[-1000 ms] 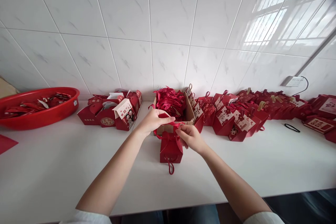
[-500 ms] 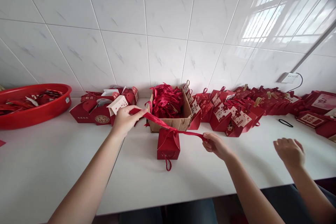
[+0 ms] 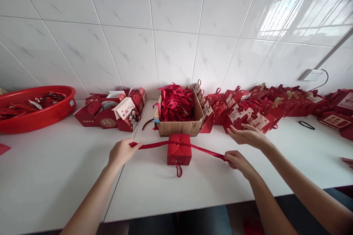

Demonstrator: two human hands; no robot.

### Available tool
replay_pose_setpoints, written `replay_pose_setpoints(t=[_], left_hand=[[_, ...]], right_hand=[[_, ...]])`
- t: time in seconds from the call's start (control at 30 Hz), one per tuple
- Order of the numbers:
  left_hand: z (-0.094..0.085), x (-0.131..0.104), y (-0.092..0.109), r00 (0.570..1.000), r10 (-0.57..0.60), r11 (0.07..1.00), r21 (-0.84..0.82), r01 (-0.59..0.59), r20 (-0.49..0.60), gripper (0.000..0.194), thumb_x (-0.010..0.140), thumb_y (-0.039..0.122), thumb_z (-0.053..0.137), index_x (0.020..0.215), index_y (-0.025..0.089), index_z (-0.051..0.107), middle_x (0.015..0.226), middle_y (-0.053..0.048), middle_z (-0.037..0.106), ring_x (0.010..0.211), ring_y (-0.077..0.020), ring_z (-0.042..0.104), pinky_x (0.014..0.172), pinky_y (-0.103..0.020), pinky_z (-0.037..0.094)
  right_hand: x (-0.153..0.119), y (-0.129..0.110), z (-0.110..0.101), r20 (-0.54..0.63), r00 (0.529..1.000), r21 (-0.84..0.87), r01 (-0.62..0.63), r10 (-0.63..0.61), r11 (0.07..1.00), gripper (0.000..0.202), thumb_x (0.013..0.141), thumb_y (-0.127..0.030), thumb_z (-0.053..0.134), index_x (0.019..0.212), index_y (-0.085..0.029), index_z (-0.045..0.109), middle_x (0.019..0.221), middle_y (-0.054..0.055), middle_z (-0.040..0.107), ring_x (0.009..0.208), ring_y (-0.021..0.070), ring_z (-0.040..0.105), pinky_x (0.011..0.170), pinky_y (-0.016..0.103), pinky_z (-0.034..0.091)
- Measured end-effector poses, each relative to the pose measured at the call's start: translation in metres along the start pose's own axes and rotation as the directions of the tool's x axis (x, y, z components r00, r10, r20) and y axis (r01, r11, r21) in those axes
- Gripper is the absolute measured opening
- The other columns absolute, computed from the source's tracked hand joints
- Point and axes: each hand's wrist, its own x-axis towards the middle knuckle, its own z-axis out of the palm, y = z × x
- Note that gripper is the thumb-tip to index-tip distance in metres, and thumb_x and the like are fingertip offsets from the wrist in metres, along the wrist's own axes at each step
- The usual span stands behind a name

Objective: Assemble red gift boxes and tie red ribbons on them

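Observation:
A small red gift box [image 3: 179,157] sits on the white table in front of me, with a cord loop hanging at its near side. A red ribbon [image 3: 154,144] passes through the holes in its top and is stretched out to both sides. My left hand [image 3: 122,151] pinches the ribbon's left end, left of the box. On the right, my right hand [image 3: 239,163] is closed on the other end. Just behind the gift box stands a cardboard box [image 3: 179,128], heaped with loose red ribbons [image 3: 176,102].
Another person's open hand [image 3: 249,136] reaches in from the right, beyond my right hand. Several finished-looking red boxes [image 3: 237,117] line the wall. More red boxes [image 3: 96,115] and a red basin [image 3: 55,112] stand at left. A black band [image 3: 306,125] lies at right.
Both my hands have lowered and drawn farther apart, pulling the ribbon low across the box; its twisted crossing no longer shows. The other person's hand has moved left and opened.

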Motion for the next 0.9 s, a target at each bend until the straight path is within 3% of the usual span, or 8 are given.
replay_pose_setpoints(t=[0.1, 0.17, 0.27, 0.4, 0.53, 0.67, 0.8, 0.9], left_hand=[[0.003, 0.002, -0.002, 0.999, 0.030, 0.999, 0.015, -0.029, -0.016, 0.028, 0.069, 0.047, 0.062, 0.055, 0.023, 0.057, 0.058, -0.003, 0.059, 0.060, -0.0248, 0.057, 0.053, -0.029, 0.037], [0.005, 0.003, -0.002, 0.996, 0.067, 0.998, 0.003, -0.067, -0.066, 0.022, 0.068, 0.044, 0.063, 0.070, 0.023, 0.062, 0.080, -0.008, 0.066, 0.080, -0.0305, 0.062, 0.066, -0.034, 0.044], [0.008, -0.002, 0.005, 0.982, 0.119, 0.991, -0.041, -0.126, -0.147, 0.034, 0.070, 0.043, 0.060, 0.094, 0.020, 0.062, 0.109, -0.015, 0.063, 0.108, -0.0376, 0.055, 0.088, -0.045, 0.043], [0.013, -0.015, 0.026, 0.973, 0.217, 0.955, -0.191, -0.229, -0.082, 0.030, 0.077, 0.047, 0.057, 0.093, 0.022, 0.061, 0.107, -0.009, 0.066, 0.106, -0.0294, 0.059, 0.094, -0.040, 0.045], [0.020, -0.026, 0.053, 0.958, 0.288, 0.898, -0.352, -0.265, 0.014, 0.029, 0.079, 0.049, 0.059, 0.095, 0.025, 0.064, 0.108, -0.005, 0.068, 0.106, -0.0246, 0.063, 0.091, -0.035, 0.049], [0.037, -0.030, 0.074, 0.959, 0.280, 0.854, -0.465, -0.234, 0.032, 0.032, 0.080, 0.047, 0.060, 0.102, 0.024, 0.063, 0.117, -0.006, 0.066, 0.113, -0.0263, 0.060, 0.092, -0.037, 0.050], [0.055, -0.033, 0.088, 0.965, 0.261, 0.810, -0.552, -0.198, 0.036, 0.034, 0.081, 0.042, 0.061, 0.111, 0.025, 0.062, 0.124, -0.006, 0.064, 0.120, -0.0258, 0.057, 0.098, -0.038, 0.047], [0.062, -0.035, 0.094, 0.971, 0.238, 0.782, -0.599, -0.172, 0.033, 0.033, 0.080, 0.039, 0.062, 0.109, 0.024, 0.061, 0.121, -0.007, 0.065, 0.118, -0.0260, 0.059, 0.098, -0.038, 0.047]], right_hand=[[-0.001, 0.002, 0.020, 0.010, 0.986, -0.040, -0.167, 0.168, 0.985, 0.032, 0.094, -0.038, 0.054, 0.071, -0.015, 0.057, 0.059, -0.004, 0.054, 0.048, 0.0070, 0.048, 0.048, 0.021, 0.043], [-0.003, 0.002, 0.029, -0.024, 0.975, -0.070, -0.221, 0.220, 0.973, 0.038, 0.092, -0.040, 0.052, 0.061, -0.018, 0.051, 0.048, -0.005, 0.045, 0.044, 0.0088, 0.044, 0.044, 0.023, 0.037], [-0.009, -0.002, 0.032, -0.103, 0.963, -0.119, -0.262, 0.251, 0.958, 0.034, 0.084, -0.040, 0.059, 0.058, -0.020, 0.049, 0.046, -0.001, 0.049, 0.042, 0.0130, 0.044, 0.041, 0.028, 0.032], [-0.014, -0.023, 0.034, -0.149, 0.973, -0.160, -0.198, 0.175, 0.967, 0.028, 0.078, -0.036, 0.064, 0.058, -0.022, 0.050, 0.049, 0.003, 0.054, 0.044, 0.0175, 0.046, 0.042, 0.032, 0.031], [-0.005, -0.059, 0.053, -0.110, 0.994, -0.130, 0.003, -0.017, 0.992, 0.024, 0.086, -0.035, 0.054, 0.066, -0.023, 0.057, 0.065, 0.004, 0.063, 0.061, 0.0203, 0.057, 0.053, 0.033, 0.044], [0.015, -0.093, 0.076, -0.126, 0.971, -0.098, 0.194, -0.205, 0.976, 0.020, 0.089, -0.039, 0.052, 0.092, -0.022, 0.062, 0.098, 0.008, 0.067, 0.089, 0.0226, 0.064, 0.072, 0.035, 0.053], [0.037, -0.111, 0.094, -0.098, 0.933, -0.114, 0.335, -0.346, 0.935, 0.042, 0.084, -0.038, 0.063, 0.122, -0.023, 0.058, 0.135, 0.012, 0.054, 0.125, 0.0278, 0.051, 0.103, 0.045, 0.045], [0.049, -0.115, 0.101, -0.050, 0.924, -0.134, 0.370, -0.380, 0.919, 0.051, 0.080, -0.037, 0.067, 0.128, -0.023, 0.057, 0.142, 0.013, 0.048, 0.130, 0.0299, 0.047, 0.105, 0.048, 0.044]])
